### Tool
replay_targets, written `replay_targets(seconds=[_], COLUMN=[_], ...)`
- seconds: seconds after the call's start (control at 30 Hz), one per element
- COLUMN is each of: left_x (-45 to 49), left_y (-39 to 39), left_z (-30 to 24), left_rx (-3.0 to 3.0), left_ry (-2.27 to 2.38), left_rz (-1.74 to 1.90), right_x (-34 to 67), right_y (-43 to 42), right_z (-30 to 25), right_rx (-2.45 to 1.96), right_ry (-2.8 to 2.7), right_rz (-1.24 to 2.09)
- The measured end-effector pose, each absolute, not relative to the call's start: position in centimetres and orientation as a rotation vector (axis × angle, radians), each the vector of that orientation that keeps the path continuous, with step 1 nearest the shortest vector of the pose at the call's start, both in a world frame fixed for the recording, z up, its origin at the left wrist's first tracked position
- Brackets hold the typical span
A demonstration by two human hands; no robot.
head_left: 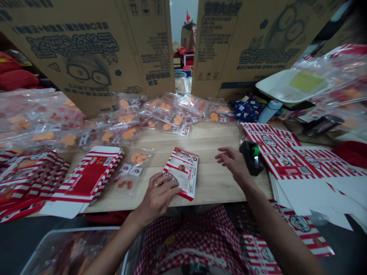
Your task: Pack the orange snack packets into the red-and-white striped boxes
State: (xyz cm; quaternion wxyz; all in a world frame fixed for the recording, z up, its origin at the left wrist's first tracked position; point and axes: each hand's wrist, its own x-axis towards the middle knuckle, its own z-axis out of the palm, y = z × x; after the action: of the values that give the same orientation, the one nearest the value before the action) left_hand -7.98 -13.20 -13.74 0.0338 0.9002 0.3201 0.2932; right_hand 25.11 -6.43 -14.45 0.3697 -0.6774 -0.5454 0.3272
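Observation:
A small red-and-white striped box [183,172] lies on the wooden table [212,179] near its front edge. My left hand [157,196] rests on the box's near left corner, fingers curled over it and pressing it down. My right hand [233,162] hovers above the table to the right of the box, fingers apart and holding nothing. Just past its fingers sits a black tape dispenser [251,156] with a green part. A clear bag with orange pieces [130,170] lies left of the box.
Flat striped cartons are stacked at the left [88,177] and right [289,156]. Many clear bags of orange snacks [160,114] cover the back of the table. Big cardboard cartons [94,49] stand behind. A white tray [289,86] sits at the far right.

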Motion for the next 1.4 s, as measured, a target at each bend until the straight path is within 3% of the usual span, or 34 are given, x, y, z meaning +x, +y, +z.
replay_targets(seconds=[0.1,0.3,0.57,0.83,1.03,1.27,1.4], left_x=[-9.3,-5.3,-3.1,-8.4,-9.1,-10.6,-11.3], left_y=[-13.9,-13.9,-13.2,-13.3,-11.4,-6.7,-2.3], left_z=[-16.8,-18.1,-20.6,-18.4,-14.4,-8.8,-9.7], left_rx=[2.706,2.553,2.627,2.743,2.760,1.923,1.591], left_ry=[1.123,1.545,1.649,1.232,1.101,1.346,1.404], left_rz=[0.662,0.813,0.382,0.144,0.491,0.627,0.513], right_x=[23.3,15.0,12.1,17.5,27.9,34.8,34.3], right_y=[-1.5,7.9,13.1,10.6,6.3,-0.6,-2.2], right_z=[-15.4,-16.0,-18.7,-16.4,-12.0,-12.0,-13.9], right_rx=[-1.914,-1.796,-1.880,-1.938,-2.013,-2.115,-2.300], right_ry=[-1.831,-2.312,-2.420,-2.314,-1.995,-1.692,-1.702], right_rz=[0.618,0.486,0.378,0.421,0.648,1.037,1.071])
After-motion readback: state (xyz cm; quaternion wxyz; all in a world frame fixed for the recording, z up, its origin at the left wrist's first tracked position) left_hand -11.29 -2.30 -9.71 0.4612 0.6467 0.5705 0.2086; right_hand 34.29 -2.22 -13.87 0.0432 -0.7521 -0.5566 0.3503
